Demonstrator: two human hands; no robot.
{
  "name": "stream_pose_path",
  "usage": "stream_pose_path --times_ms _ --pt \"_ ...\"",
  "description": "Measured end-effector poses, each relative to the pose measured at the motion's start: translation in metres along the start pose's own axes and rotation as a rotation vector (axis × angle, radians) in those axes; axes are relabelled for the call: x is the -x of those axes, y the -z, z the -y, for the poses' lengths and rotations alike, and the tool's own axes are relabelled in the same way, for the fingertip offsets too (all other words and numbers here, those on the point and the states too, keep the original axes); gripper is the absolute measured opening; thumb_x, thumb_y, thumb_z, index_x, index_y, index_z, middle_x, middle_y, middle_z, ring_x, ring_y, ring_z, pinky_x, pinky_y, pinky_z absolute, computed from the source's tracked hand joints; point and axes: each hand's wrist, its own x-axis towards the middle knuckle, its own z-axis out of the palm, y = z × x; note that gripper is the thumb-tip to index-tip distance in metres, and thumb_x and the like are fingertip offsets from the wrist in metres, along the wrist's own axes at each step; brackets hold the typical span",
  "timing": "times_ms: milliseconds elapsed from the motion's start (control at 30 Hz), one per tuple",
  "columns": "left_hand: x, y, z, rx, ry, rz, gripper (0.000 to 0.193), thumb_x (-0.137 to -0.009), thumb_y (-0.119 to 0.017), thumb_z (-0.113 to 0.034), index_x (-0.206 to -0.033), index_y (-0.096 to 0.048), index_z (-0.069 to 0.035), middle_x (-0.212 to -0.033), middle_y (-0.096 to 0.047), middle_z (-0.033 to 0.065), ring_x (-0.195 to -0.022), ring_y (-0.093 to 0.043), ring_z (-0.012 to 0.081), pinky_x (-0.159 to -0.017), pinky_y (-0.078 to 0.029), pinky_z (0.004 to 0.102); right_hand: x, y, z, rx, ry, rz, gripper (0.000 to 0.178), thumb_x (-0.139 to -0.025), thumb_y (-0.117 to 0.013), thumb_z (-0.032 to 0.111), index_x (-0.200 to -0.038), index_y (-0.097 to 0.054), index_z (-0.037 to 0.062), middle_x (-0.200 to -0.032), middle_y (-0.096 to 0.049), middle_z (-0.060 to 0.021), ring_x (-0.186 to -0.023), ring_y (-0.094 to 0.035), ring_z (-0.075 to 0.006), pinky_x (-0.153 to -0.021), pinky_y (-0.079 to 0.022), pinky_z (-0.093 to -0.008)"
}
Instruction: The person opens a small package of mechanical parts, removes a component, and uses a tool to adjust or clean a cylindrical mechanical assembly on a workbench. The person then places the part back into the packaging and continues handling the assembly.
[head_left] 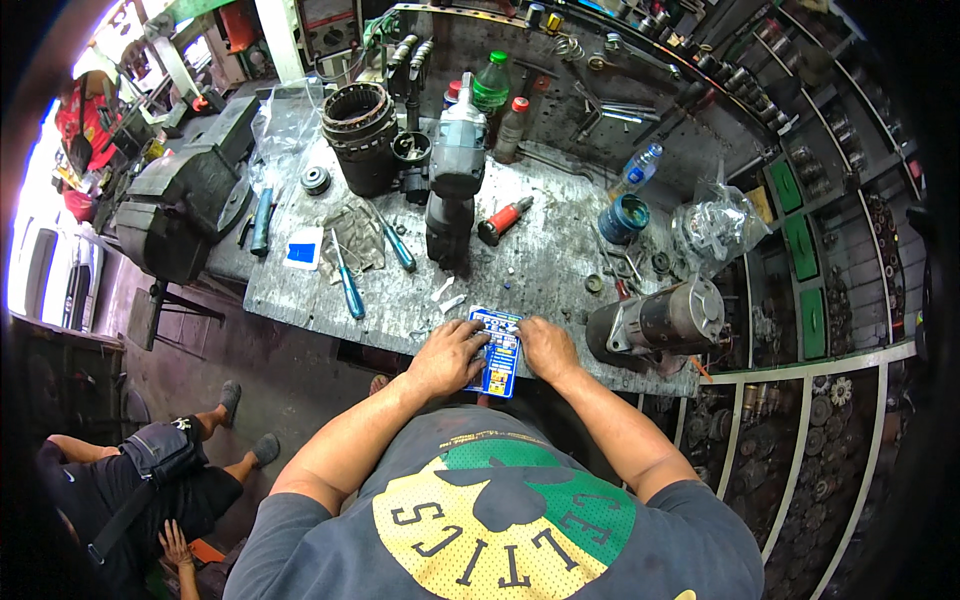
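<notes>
A blue printed card package (497, 372) with white and yellow areas is held upright-facing at the bench's front edge, close to my body. My left hand (450, 356) grips its left side with curled fingers. On the opposite side, my right hand (547, 350) has its fingers closed at the upper right edge. Small white scraps (453, 302) lie on the metal workbench (400, 310) just beyond my left hand. A starter motor (660, 318) rests on its side to the right of my right hand.
Two blue-handled screwdrivers (350, 291) lie left on the bench, near a rag (355, 238). A power tool (455, 180) stands mid-bench beside a red-and-black tool (505, 220). A large vise (175, 215) is at left. Someone with a black bag (165, 450) sits lower left.
</notes>
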Motion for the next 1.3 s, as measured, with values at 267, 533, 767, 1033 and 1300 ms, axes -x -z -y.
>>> stream_pose_path --times_ms 267,533,767,1033,1300 --pt "0.001 -0.002 0.0 -0.011 0.011 0.0 0.053 -0.097 -0.077 -0.032 -0.144 -0.069 -0.009 -0.153 -0.06 0.0162 -0.14 -0.056 0.0393 -0.117 -0.046 0.0523 -0.008 -0.015 -0.015 -0.132 0.072 -0.073 0.015 -0.101 -0.07 0.019 -0.099 -0.07 0.0042 -0.095 -0.071 -0.0202 -0.092 -0.071 -0.0458 -0.082 -0.057 -0.0565" --pt "0.001 0.0 -0.001 0.002 0.014 0.007 0.053 -0.097 -0.077 -0.032 -0.144 -0.07 -0.009 -0.153 -0.06 0.0173 -0.141 -0.055 0.0395 -0.118 -0.045 0.0524 -0.009 -0.016 -0.017 -0.14 0.112 -0.106 0.016 -0.101 -0.071 0.018 -0.095 -0.07 0.003 -0.091 -0.07 -0.0202 -0.09 -0.07 -0.0459 -0.079 -0.057 -0.0559" --pt "-0.001 0.001 -0.003 -0.02 0.003 0.004 0.052 -0.097 -0.077 -0.033 -0.143 -0.07 -0.008 -0.152 -0.061 0.0184 -0.14 -0.056 0.0411 -0.118 -0.046 0.0533 -0.01 -0.014 -0.009 -0.121 0.089 -0.143 0.017 -0.1 -0.072 0.018 -0.09 -0.07 0.0035 -0.087 -0.07 -0.019 -0.086 -0.071 -0.0445 -0.076 -0.056 -0.055" --pt "0.0 0.001 -0.003 -0.02 0.004 0.012 0.052 -0.098 -0.075 -0.033 -0.144 -0.069 -0.008 -0.153 -0.06 0.0188 -0.141 -0.055 0.0418 -0.118 -0.046 0.0537 -0.01 -0.012 -0.008 -0.103 0.061 -0.109 0.018 -0.1 -0.071 0.021 -0.093 -0.071 0.0044 -0.09 -0.072 -0.0195 -0.087 -0.072 -0.0454 -0.077 -0.058 -0.057" --pt "-0.001 -0.001 -0.003 -0.045 0.001 0.008 0.052 -0.097 -0.077 -0.031 -0.142 -0.07 -0.007 -0.152 -0.061 0.0187 -0.14 -0.056 0.0414 -0.116 -0.047 0.0531 -0.012 -0.011 -0.004 -0.11 0.029 -0.107 0.02 -0.1 -0.07 0.02 -0.09 -0.069 0.0034 -0.089 -0.072 -0.0207 -0.086 -0.072 -0.0464 -0.076 -0.058 -0.0575"
